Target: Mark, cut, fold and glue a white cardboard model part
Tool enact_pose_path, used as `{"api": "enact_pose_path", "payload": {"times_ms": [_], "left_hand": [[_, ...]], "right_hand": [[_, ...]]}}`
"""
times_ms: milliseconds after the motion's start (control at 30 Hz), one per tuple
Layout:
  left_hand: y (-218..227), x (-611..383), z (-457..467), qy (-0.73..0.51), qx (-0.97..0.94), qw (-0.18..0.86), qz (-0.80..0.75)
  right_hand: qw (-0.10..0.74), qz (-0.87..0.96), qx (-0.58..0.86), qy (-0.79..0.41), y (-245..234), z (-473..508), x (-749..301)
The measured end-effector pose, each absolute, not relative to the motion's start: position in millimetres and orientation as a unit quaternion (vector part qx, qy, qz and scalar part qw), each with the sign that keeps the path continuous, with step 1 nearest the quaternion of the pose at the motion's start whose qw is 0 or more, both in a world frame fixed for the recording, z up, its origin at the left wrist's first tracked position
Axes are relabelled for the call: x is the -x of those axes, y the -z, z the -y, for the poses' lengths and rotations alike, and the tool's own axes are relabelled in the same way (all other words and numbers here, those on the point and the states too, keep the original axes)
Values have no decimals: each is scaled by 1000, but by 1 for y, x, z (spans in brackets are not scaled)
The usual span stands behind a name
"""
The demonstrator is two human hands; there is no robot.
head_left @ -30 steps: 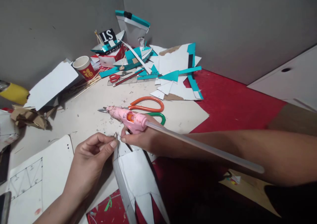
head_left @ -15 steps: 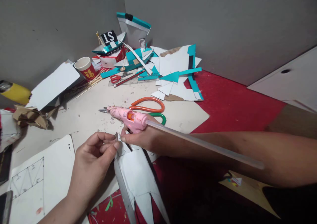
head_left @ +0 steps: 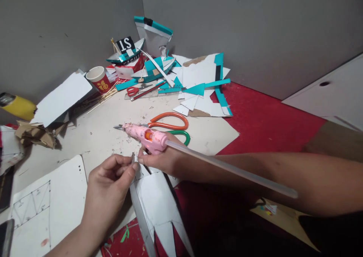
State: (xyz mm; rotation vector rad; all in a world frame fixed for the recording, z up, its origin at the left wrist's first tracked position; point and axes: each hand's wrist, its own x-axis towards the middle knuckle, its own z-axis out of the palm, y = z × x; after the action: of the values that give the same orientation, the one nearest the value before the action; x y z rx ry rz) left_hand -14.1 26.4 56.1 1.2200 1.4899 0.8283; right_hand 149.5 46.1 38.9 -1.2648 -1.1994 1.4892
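My right hand [head_left: 161, 160] grips a pink glue gun [head_left: 144, 134], its nozzle pointing left and a long clear glue stick [head_left: 227, 168] trailing back over my forearm. That hand's fingertips also press on the pointed tip of a white folded cardboard piece [head_left: 154, 200] lying in front of me. My left hand [head_left: 109, 187] pinches the same tip from the left side with thumb and forefinger. The two hands nearly touch at the tip.
Scissors with orange and green handles [head_left: 170, 125] lie just behind the glue gun. A pile of white and teal card scraps [head_left: 198, 86], small red scissors [head_left: 133, 91], a red paper cup [head_left: 98, 79] and skewers sit at the back. A sheet with a drawn truss [head_left: 36, 204] lies left.
Hardly anything differs: both hands stay pinched on the cardboard tip, and the view has shifted down very slightly.
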Motion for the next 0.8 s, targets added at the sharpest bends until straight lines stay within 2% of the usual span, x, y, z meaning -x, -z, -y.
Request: {"api": "enact_pose_path", "payload": {"times_ms": [267,467,633,800], "left_hand": [[-59,15,-26,-327,-519,472,-633],[-60,13,-24,-307,-582,410,-631],[-59,13,-25,-295,-596,400,-631],[-57,14,-23,-301,-592,402,-630]], "right_hand": [[420,488,481,-595,-36,-47,-152],[423,482,492,-589,-40,-46,-153],[381,487,526,-584,-41,-47,-154],[386,500,515,-579,-37,-47,-154]]}}
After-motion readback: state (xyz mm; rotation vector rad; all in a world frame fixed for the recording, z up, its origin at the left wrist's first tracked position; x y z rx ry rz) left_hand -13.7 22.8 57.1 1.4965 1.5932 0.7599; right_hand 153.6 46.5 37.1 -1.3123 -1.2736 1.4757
